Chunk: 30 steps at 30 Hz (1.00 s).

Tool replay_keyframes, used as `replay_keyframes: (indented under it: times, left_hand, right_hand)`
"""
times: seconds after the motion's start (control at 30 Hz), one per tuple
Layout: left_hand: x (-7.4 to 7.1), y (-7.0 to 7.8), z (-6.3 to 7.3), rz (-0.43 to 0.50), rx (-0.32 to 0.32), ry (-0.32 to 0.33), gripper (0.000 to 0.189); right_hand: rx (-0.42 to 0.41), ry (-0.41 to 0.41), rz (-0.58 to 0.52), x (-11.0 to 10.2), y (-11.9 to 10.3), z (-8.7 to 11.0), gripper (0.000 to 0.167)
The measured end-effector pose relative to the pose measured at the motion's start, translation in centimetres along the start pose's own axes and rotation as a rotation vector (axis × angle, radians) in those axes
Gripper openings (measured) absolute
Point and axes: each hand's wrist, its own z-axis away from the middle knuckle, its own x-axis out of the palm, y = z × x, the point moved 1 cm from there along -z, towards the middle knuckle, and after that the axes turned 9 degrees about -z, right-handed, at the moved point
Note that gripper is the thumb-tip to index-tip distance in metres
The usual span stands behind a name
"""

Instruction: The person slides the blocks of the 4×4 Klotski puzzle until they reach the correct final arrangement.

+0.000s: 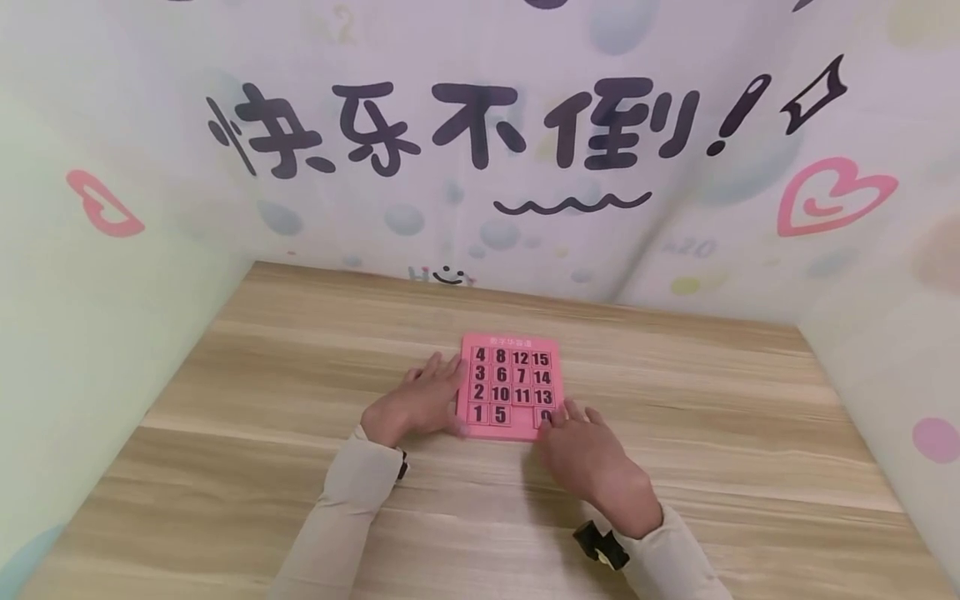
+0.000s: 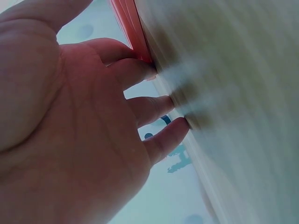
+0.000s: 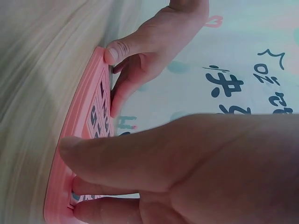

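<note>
A pink number sliding puzzle [image 1: 510,432] lies flat on the wooden table, its black-numbered tiles set in rows. In its near row an empty slot shows between the 5 tile [image 1: 500,414] and the 9 tile [image 1: 544,417]. My left hand [image 1: 426,398] lies along the puzzle's left side, thumb at the near left corner and the other fingers spread toward the table. At the near right corner, fingers of my right hand [image 1: 588,454] touch the 9 tile and partly cover it. The right thumb [image 3: 74,144] rests against the near rim in the right wrist view.
The wood-grain table [image 1: 285,333] extends around the puzzle on all sides. A pale printed backdrop [image 1: 450,233] with large black characters rises behind its far edge, with pale walls to the left and right. Both wrists wear black straps [image 1: 602,546].
</note>
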Motion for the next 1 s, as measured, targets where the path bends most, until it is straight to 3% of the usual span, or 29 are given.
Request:
replay_keyframes:
  times: [0.63,1.0]
  left_hand:
    - [0.0,-0.1,-0.3,-0.005,-0.024,-0.017,0.105]
    - [0.0,0.0,-0.3,-0.003,-0.012,-0.012,0.105]
  right_hand:
    - [0.022,0.035,0.065,0.1,-0.6,-0.1,0.037]
    - [0.055,0.015,0.082,0.7,-1.2,-0.1,0.039]
